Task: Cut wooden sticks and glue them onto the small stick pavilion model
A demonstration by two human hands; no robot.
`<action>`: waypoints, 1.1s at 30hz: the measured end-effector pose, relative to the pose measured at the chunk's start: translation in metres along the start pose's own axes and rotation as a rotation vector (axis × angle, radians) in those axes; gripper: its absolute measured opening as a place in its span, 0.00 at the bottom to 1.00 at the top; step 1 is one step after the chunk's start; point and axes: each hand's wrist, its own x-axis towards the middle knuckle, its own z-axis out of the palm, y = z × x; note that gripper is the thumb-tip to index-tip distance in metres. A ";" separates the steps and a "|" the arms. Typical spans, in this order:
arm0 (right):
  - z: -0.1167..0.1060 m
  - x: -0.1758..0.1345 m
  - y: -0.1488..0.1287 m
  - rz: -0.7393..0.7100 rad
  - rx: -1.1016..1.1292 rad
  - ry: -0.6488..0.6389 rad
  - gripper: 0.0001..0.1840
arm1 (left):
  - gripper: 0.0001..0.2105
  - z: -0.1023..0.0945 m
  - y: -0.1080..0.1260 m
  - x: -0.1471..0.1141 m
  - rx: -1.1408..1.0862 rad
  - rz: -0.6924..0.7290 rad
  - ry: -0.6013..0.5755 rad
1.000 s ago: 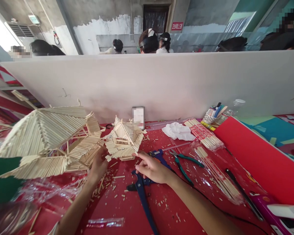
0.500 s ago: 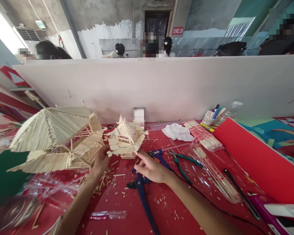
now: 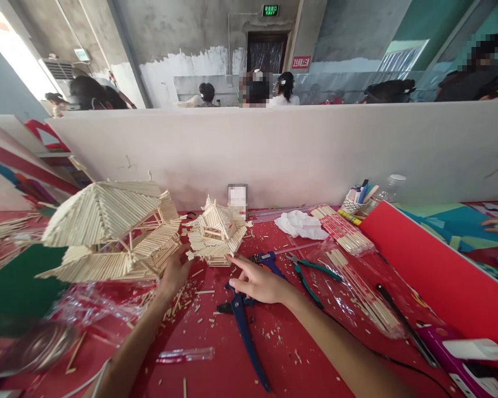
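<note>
A small wooden-stick pavilion model (image 3: 216, 232) with a pointed roof stands on the red table. At its lower left edge is my left hand (image 3: 176, 275), its fingers partly hidden but loosely stretched out beside the model. My right hand (image 3: 257, 279) has the index finger extended to the pavilion's lower right corner, thumb apart and nothing in the palm. To the left stands a larger stick-built model (image 3: 103, 221) with a broad roof, close to my left hand. Blue-handled cutters (image 3: 243, 323) lie below my right hand, and a blue glue gun (image 3: 269, 262) sits behind it.
Green-handled pliers (image 3: 311, 276), bagged sticks (image 3: 365, 293), crumpled tissue (image 3: 301, 225) and a pen cup (image 3: 352, 202) lie to the right. A red board (image 3: 435, 265) leans there. Stick scraps litter the table; clear plastic wrapping (image 3: 95, 307) lies left. A pale partition (image 3: 274, 149) stands behind.
The camera view has tilted up and shifted slightly, so the models appear a little further right. Both hands keep nearly the same places at the small pavilion.
</note>
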 end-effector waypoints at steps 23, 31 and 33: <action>-0.030 -0.015 -0.018 -0.091 -0.320 -0.108 0.07 | 0.15 -0.067 -0.025 -0.020 0.758 0.602 -0.647; -0.030 -0.019 -0.022 -0.041 -0.592 -0.087 0.09 | 0.28 -0.073 -0.026 -0.019 0.876 0.638 -0.625; -0.030 -0.019 -0.021 -0.039 -0.613 -0.095 0.09 | 0.29 -0.073 -0.018 -0.022 0.899 0.631 -0.607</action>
